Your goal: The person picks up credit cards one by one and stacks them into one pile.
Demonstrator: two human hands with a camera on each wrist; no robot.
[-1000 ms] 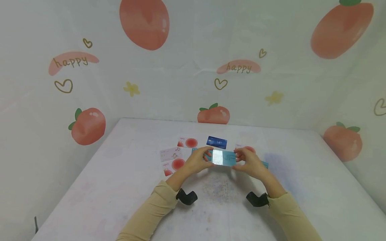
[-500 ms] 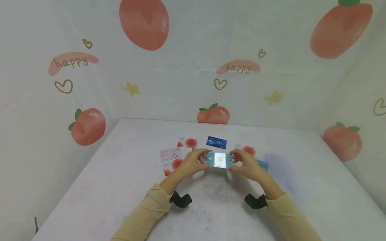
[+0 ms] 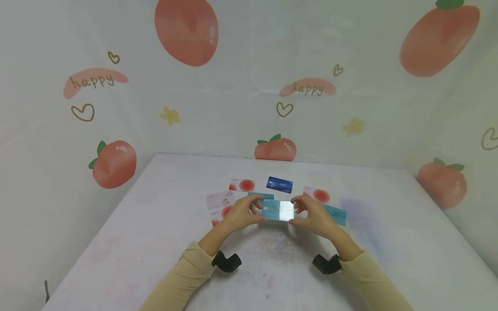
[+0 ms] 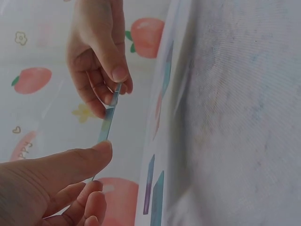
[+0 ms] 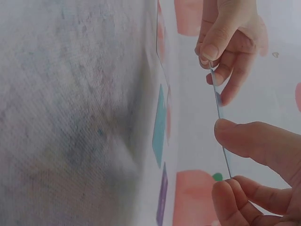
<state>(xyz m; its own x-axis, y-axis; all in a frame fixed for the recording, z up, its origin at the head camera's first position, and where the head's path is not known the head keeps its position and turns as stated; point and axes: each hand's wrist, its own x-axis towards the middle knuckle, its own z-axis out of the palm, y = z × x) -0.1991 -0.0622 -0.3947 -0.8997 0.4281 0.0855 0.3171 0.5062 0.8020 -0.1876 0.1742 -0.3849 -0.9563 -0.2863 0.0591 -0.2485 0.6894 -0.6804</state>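
A light-blue plastic card [image 3: 271, 210] with a chip and a bright glare patch is held above the table between both hands. My left hand [image 3: 242, 213] pinches its left end between thumb and fingers. At the opposite end, my right hand [image 3: 313, 216] grips it the same way. In the left wrist view the card [image 4: 107, 121] appears nearly edge-on, the thumb on one face. The right wrist view also shows the card [image 5: 217, 96] as a thin line between the two hands.
On the white table [image 3: 163, 242] lie a dark-blue VIP card [image 3: 280, 184], a teal card [image 3: 336, 215], another teal card [image 3: 261, 196] behind the held one, a pale pink card [image 3: 219, 200] and several red-and-white cards [image 3: 246, 185]. A fruit-patterned cloth [image 3: 233, 95] hangs behind.
Both hands have shifted left and slightly toward me with the light-blue card. Its glare patch has moved across the face, and more of the teal card on the right shows.
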